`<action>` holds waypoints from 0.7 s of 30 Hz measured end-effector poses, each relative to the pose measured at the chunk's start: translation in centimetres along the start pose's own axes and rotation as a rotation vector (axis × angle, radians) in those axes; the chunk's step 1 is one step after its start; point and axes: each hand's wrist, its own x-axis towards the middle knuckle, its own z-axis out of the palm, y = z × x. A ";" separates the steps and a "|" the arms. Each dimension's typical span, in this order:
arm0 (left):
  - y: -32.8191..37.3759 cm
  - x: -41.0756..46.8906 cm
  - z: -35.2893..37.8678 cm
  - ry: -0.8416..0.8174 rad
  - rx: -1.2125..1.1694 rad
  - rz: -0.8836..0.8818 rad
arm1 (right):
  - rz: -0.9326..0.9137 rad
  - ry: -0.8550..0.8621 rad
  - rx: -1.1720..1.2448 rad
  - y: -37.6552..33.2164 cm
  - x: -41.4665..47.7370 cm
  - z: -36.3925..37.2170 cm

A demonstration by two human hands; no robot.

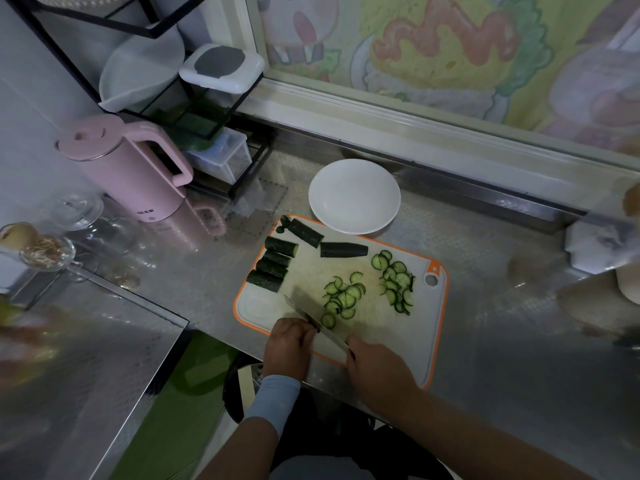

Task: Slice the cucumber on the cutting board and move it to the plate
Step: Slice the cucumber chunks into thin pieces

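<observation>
- Your left hand [289,344] sits at the near edge of the cutting board [426,327], fingers curled down against the knife blade; what's under them is hidden, so I can't tell if it's grasping anything. Light blue sleeve [273,398] on that wrist.
- Your right hand [377,370] is closed around the knife [318,323] handle at the near edge of the board. Blade runs from it far-left, tip over the board's near-left part.
- Board is white with an orange rim, lying on the steel counter [519,341].
- Cucumber slices [341,299]: one loose pile mid-board, just beyond the blade, nearest slice touching or almost touching it. Second slice pile [396,284] to the right, near the board's hanging hole.
- Uncut cucumber chunks [273,268]: four short pieces stacked in a row along the left edge of the board. Two more pieces [343,250] at the far side, plus small end bits at the far-left corner.
- White plate [355,195] on the counter just past the board's far edge, its near rim overlapping the board; no cucumber on it.
- Pink kettle [135,171] far-left on the counter, well apart from the board; glassware [83,209] to its left.
- Black wire rack [180,109] with plastic containers behind the kettle.
</observation>
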 end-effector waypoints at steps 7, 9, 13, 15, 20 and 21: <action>-0.2 0.0 0.0 -0.003 0.001 0.003 | -0.029 -0.047 0.030 -0.2 0.4 0.3; -0.1 0.0 0.0 0.001 0.000 -0.002 | -0.091 -0.008 -0.032 -0.1 1.0 0.8; -0.3 0.0 0.1 -0.019 -0.011 -0.002 | -0.030 -0.058 -0.008 -1.3 2.5 0.7; 0.0 0.1 0.1 -0.020 -0.007 0.002 | -0.016 -0.069 0.011 -1.2 3.1 0.5; 0.8 0.6 0.2 -0.038 -0.002 -0.012 | 0.027 -0.062 0.111 0.5 3.1 -1.2; 1.0 0.8 0.2 -0.054 0.002 -0.048 | 0.040 -0.057 0.110 0.9 3.0 -1.7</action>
